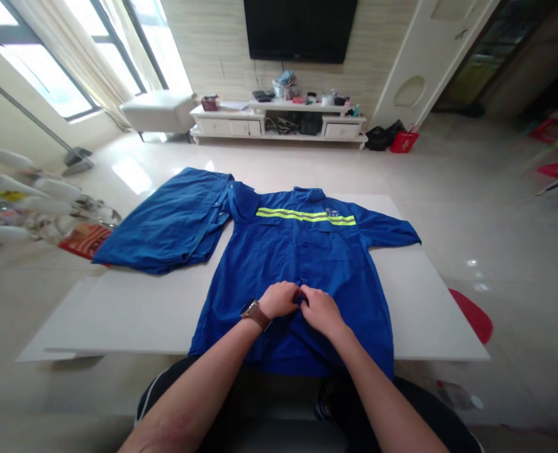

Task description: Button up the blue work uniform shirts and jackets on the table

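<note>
A blue work jacket (pixel 279 251) lies spread front-up on the white table (pixel 429 308), its collar pointing away from me and a yellow-and-grey reflective stripe across the chest. Its hem hangs over the near edge. My left hand (pixel 281 299), with a watch (pixel 255 313) on the wrist, pinches the front placket below the middle. Right beside it, my right hand (pixel 321 309) is closed on the same placket. Fingertips of both hands meet there, and whatever button lies between them is hidden. One sleeve stretches out to the right; the other is folded at the left shoulder.
Folded blue garments (pixel 165 220) lie at the table's left, touching the jacket's left sleeve. White thread cones (pixel 47 204) crowd beyond the left side. A red stool (pixel 472 318) stands by the right edge. A white TV cabinet (pixel 231 126) and grey bench (pixel 158 110) are across the floor.
</note>
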The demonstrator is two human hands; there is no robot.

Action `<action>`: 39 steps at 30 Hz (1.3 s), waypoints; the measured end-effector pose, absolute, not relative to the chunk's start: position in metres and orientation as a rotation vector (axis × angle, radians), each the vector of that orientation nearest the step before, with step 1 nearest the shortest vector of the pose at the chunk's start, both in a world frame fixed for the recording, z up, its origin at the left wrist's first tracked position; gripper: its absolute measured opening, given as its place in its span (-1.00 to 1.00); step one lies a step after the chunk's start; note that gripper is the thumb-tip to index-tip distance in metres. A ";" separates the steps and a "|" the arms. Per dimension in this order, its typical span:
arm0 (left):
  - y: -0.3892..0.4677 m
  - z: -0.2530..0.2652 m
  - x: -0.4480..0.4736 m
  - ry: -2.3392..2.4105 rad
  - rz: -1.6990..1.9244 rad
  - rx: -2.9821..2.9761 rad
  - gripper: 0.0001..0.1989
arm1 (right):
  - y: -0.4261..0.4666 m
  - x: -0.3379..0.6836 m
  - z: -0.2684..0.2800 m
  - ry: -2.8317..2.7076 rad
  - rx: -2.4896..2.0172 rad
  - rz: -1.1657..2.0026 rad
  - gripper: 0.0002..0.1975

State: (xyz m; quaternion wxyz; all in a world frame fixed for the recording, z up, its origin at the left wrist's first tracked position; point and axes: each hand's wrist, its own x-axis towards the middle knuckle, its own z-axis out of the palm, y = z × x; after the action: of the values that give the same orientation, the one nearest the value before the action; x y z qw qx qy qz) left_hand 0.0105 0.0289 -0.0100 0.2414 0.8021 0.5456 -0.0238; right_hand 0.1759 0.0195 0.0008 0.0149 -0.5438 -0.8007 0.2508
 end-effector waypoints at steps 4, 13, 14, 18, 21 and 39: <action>0.028 -0.010 0.013 1.503 -0.100 2.186 -0.86 | 0.017 0.176 0.000 -2.514 -1.656 0.784 -0.75; 0.027 -0.013 0.014 1.520 -0.077 2.169 -0.83 | 0.016 0.176 -0.004 -2.537 -1.634 0.775 -0.77; 0.027 -0.014 0.014 1.522 -0.062 2.168 -0.83 | 0.016 0.176 -0.004 -2.536 -1.620 0.776 -0.77; 0.028 -0.018 0.013 1.532 0.009 2.156 -0.82 | 0.015 0.174 -0.002 -2.562 -1.582 0.756 -0.73; 0.028 -0.020 0.014 1.537 0.061 2.134 -0.80 | 0.014 0.172 -0.002 -2.613 -1.596 0.693 -0.72; 0.033 -0.011 0.012 1.508 0.100 2.036 -0.79 | 0.021 0.170 -0.008 -2.599 -1.781 0.696 -0.86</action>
State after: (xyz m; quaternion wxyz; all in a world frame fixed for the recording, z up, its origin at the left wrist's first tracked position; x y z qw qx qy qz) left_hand 0.0115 0.0331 -0.0105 0.2985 0.7664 0.5676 0.0375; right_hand 0.1705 0.0206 -0.0075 -0.0428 -0.5514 -0.8048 0.2155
